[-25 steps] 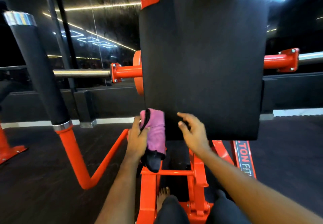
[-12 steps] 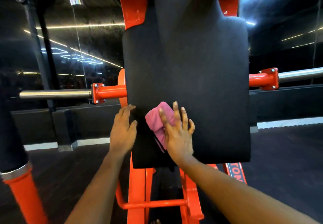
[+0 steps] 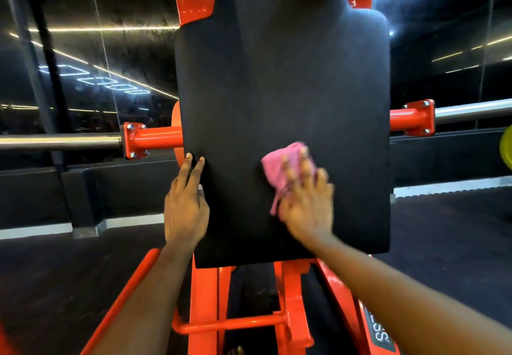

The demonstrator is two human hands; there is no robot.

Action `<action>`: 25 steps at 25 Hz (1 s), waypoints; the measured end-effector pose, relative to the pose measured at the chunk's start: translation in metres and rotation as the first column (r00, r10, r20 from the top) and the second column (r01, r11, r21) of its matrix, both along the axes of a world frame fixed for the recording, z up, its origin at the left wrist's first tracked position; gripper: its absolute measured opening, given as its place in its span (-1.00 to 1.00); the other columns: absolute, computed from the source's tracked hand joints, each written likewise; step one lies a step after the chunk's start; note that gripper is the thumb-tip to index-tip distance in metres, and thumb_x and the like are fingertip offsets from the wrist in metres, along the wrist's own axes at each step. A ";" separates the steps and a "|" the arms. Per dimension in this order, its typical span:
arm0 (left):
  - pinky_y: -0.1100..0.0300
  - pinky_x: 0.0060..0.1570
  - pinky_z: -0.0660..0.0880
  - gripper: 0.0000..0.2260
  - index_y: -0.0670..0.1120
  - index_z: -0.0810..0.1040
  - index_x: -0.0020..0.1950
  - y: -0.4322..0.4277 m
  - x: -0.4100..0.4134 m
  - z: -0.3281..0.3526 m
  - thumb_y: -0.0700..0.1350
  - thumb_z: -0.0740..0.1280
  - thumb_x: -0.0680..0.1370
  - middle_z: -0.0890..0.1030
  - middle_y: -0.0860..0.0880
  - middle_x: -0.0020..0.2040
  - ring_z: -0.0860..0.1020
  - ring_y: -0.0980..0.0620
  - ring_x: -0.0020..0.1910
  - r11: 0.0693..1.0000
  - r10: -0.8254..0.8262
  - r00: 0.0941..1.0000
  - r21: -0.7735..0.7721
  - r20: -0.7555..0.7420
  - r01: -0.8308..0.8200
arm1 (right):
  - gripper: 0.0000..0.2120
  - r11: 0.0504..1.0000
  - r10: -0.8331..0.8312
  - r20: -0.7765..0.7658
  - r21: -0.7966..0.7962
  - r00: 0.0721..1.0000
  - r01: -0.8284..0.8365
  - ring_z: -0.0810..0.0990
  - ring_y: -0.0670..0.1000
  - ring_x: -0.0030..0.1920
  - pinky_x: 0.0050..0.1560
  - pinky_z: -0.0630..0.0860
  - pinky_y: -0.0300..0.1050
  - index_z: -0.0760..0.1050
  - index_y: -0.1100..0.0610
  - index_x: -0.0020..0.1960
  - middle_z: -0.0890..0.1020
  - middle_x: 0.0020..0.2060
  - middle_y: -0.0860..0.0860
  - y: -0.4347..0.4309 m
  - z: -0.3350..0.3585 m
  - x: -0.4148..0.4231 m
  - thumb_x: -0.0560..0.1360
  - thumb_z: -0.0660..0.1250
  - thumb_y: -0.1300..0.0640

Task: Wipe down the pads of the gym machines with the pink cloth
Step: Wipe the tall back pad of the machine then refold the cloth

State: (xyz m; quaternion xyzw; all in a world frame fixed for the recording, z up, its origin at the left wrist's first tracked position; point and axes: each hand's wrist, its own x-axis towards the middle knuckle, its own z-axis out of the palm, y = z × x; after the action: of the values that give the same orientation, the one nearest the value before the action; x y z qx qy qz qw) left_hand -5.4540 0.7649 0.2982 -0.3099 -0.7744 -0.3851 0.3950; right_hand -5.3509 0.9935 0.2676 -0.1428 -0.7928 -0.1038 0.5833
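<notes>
My flat right hand [image 3: 307,205] has slid the pink cloth [image 3: 279,160] rightward across the pad [image 3: 277,91], open left hand [image 3: 185,205] bracing its edge: wiping's underway.

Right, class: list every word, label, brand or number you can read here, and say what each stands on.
"SS": white letters, uncertain, on the black label of the orange frame, lower right; the rest is out of sight.
No text shows on the black pad or the pink cloth.
</notes>
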 end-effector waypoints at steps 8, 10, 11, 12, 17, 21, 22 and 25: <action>-0.06 0.34 0.42 -0.45 0.12 0.27 0.55 0.006 0.002 -0.001 -0.28 0.18 0.61 0.10 0.23 0.60 0.30 0.01 0.44 0.999 -0.014 0.999 0.052 0.039 0.012 | -0.21 0.983 -0.008 -0.122 -0.183 0.993 -0.014 0.40 0.26 0.12 0.06 0.44 0.14 0.07 -0.06 0.64 0.07 0.63 0.15 -0.005 0.023 0.009 0.49 0.32 -0.02; -0.07 0.33 0.43 -0.45 0.10 0.29 0.55 0.007 0.001 -0.002 -0.29 0.19 0.60 0.13 0.20 0.60 0.33 -0.02 0.43 0.998 -0.009 1.000 0.055 0.028 0.007 | -0.22 0.994 0.101 0.092 0.028 0.991 -0.104 0.42 0.30 0.18 0.03 0.46 0.13 0.08 -0.10 0.64 0.04 0.64 0.12 -0.038 -0.014 -0.007 0.49 0.31 -0.01; -0.09 0.31 0.44 -0.45 0.08 0.31 0.54 0.007 0.000 -0.001 -0.30 0.20 0.59 0.15 0.18 0.60 0.35 -0.05 0.41 0.999 -0.001 1.000 0.050 0.023 0.000 | -0.23 0.983 0.118 0.177 0.116 0.977 -0.140 0.42 0.31 0.22 0.02 0.46 0.13 0.07 -0.14 0.63 0.02 0.64 0.09 -0.047 -0.026 -0.012 0.49 0.30 0.01; -0.11 0.29 0.45 -0.46 0.06 0.34 0.53 0.006 0.001 0.001 -0.31 0.21 0.58 0.18 0.14 0.59 0.38 -0.08 0.39 0.999 0.010 1.000 0.044 0.023 -0.011 | -0.23 0.968 0.119 0.225 0.191 0.967 -0.164 0.41 0.31 0.25 0.01 0.45 0.11 0.06 -0.17 0.63 0.02 0.65 0.07 -0.049 -0.026 -0.014 0.49 0.29 0.02; -0.13 0.31 0.41 -0.47 -0.04 0.38 0.50 0.004 -0.003 0.023 -0.34 0.26 0.54 0.29 -0.03 0.55 0.37 -0.15 0.43 0.997 0.081 0.995 0.004 -0.057 -0.081 | -0.24 0.951 -0.002 0.154 0.306 0.988 -0.046 0.36 0.28 0.21 0.02 0.48 0.16 0.20 -0.17 0.58 0.10 0.63 0.07 0.020 0.092 0.003 0.41 0.28 0.09; 0.00 0.47 0.26 -0.44 0.04 0.26 0.57 0.009 -0.007 0.042 -0.30 0.20 0.60 0.21 0.06 0.59 0.20 -0.04 0.55 1.000 -0.013 0.998 0.020 -0.066 0.014 | -0.25 0.965 -0.075 -0.203 -0.263 0.976 0.019 0.36 0.29 0.27 0.20 0.42 0.21 0.02 -0.22 0.62 0.08 0.63 0.06 0.056 0.187 0.021 0.53 0.28 0.02; 0.08 0.44 0.24 -0.45 0.06 0.25 0.58 0.009 -0.007 0.044 -0.28 0.19 0.61 0.21 0.10 0.58 0.18 0.01 0.55 0.999 -0.023 0.999 0.047 -0.043 0.025 | -0.26 0.933 -0.098 -0.262 -0.359 0.960 -0.003 0.37 0.28 0.27 0.23 0.41 0.20 0.02 -0.22 0.62 0.08 0.63 0.06 0.045 0.193 0.015 0.53 0.27 0.01; 0.17 0.36 0.22 -0.45 0.10 0.25 0.57 0.005 -0.009 0.045 -0.28 0.17 0.62 0.24 0.15 0.56 0.18 0.10 0.53 0.995 -0.052 0.998 0.083 -0.033 0.055 | -0.29 0.987 -0.035 -0.187 -0.160 0.982 0.005 0.40 0.27 0.17 0.11 0.42 0.14 0.11 -0.13 0.62 0.11 0.62 0.12 -0.010 0.162 -0.015 0.51 0.26 0.01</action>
State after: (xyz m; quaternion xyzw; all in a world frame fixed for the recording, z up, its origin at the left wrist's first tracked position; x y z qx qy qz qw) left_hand -5.4628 0.7697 0.3434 -0.3196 -0.7429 -0.4229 0.4088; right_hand -5.3662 0.9833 0.4291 -0.2060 -0.7379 -0.0323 0.6419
